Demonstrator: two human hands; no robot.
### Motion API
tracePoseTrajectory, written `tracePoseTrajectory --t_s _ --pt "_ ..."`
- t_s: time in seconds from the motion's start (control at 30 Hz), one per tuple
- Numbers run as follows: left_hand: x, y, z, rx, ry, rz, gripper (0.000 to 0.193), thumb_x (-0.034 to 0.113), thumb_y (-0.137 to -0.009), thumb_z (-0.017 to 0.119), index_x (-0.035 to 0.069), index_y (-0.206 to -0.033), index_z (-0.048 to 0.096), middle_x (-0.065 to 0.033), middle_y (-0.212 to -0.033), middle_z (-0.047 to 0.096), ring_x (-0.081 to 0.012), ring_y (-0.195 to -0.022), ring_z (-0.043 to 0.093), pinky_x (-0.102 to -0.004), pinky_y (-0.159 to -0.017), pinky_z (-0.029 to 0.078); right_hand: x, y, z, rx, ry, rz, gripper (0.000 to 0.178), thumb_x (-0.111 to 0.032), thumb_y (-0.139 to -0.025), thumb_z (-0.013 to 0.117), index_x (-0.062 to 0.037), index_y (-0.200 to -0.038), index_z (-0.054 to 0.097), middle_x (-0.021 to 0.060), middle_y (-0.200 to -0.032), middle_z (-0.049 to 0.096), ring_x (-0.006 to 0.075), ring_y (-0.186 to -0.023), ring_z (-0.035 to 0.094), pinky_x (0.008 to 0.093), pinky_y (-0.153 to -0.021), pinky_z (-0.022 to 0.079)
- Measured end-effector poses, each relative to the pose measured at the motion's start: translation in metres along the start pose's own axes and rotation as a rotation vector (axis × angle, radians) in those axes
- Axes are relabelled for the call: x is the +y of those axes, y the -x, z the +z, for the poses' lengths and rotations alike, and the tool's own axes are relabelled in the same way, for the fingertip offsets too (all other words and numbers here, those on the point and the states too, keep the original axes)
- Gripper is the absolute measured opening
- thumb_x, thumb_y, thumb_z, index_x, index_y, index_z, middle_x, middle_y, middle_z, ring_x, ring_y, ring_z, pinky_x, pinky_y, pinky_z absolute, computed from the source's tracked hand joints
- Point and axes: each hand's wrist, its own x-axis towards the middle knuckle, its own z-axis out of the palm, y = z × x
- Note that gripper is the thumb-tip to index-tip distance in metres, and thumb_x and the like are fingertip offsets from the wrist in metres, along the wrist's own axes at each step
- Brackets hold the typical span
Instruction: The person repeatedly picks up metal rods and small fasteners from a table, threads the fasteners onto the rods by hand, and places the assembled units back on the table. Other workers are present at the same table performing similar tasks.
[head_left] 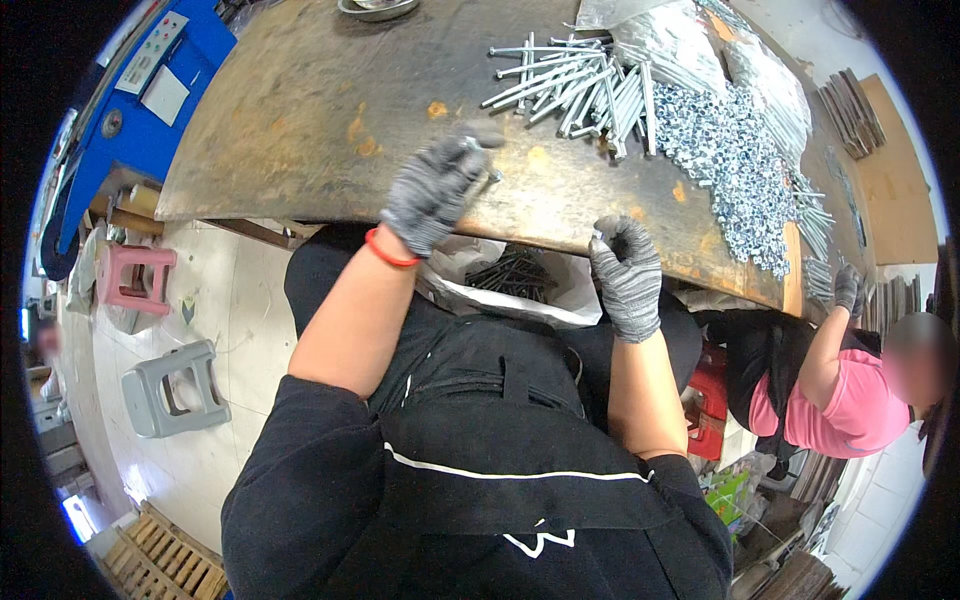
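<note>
2 gloved hands with small metal parts at the table edge

The left grip point(435, 192) is curled over the near part of the table point(300, 110) and seems to be grasping a shiny metal piece point(472, 145) at its fingers; blur hides whether that is a bolt, a nut or both. The right grip point(628, 280) is at the table edge, thumb and fingertips pinched on a small pale piece point(598, 236) too small to identify.

To handle these parts well, I would keep each pinch light and right at the fingertips, since thick gloves probably dull the feel of small metal. Bringing the 2 hands close together, with the pieces in line and square to each other, should help avoid crossed threads. Working above the table, rather than over the lap, should make a dropped part easier to recover.

Both held pieces are at the fingertips, the hands well apart. The loose bolts point(590, 85) lie ahead of the right grip, and ahead and to the right of the left. The heap of nuts point(735, 180) lies ahead and to the right of the right grip. Below the table edge, between the 2 forearms, a white bag point(540, 312) holds dark metal pieces point(512, 275).
</note>
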Motion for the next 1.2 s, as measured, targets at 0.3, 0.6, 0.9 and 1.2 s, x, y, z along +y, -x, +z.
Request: tracePoseTrajectory --t_s 0.3,0.6,0.9,1.2 --pt "-0.017 0.029 0.054 -0.556 -0.659 0.067 0.030 0.022 -0.092 0.046 0.004 -0.113 0.057 -0.0178 -0.102 0.061 -0.0326 -0.098 0.058 -0.0382 -0.084 0.045 -0.049 0.013 -0.011 -0.102 -0.289 0.097 0.023 -0.006 -0.081 0.066 -0.0029 -0.103 0.061 0.0019 -0.089 0.064 0.0092 -0.079 0.056 0.0236 -0.074 0.046" --pt "-0.009 0.039 0.050 -0.780 -0.534 0.020 0.034 0.027 -0.093 0.048 0.002 -0.114 0.057 -0.0184 -0.107 0.061 -0.0327 -0.100 0.057 -0.0365 -0.087 0.044 -0.063 0.005 -0.032 -0.352 0.273 -0.397 0.024 -0.001 -0.073 0.066 -0.0037 -0.097 0.063 0.0119 -0.090 0.063 0.0275 -0.085 0.061 0.0338 -0.077 0.048" --pt "-0.013 0.038 0.057 -0.800 -0.490 -0.123 0.033 0.027 -0.091 0.049 0.000 -0.109 0.058 -0.0186 -0.099 0.063 -0.0333 -0.091 0.059 -0.0373 -0.082 0.046 -0.065 0.013 -0.031 -0.329 0.378 -0.355 0.016 -0.006 -0.078 0.064 -0.0021 -0.094 0.063 0.0132 -0.084 0.062 0.0288 -0.079 0.061 0.0332 -0.071 0.049" --pt "0.019 0.057 0.085 -0.763 -0.721 -0.128 0.028 0.024 -0.090 0.049 0.006 -0.109 0.059 -0.0174 -0.095 0.062 -0.0336 -0.090 0.059 -0.0401 -0.078 0.046 -0.052 0.029 -0.016 -0.149 0.121 0.130 0.050 -0.048 -0.091 0.045 -0.0011 -0.090 0.062 0.0106 -0.085 0.064 0.0188 -0.076 0.057 0.0320 -0.069 0.044"
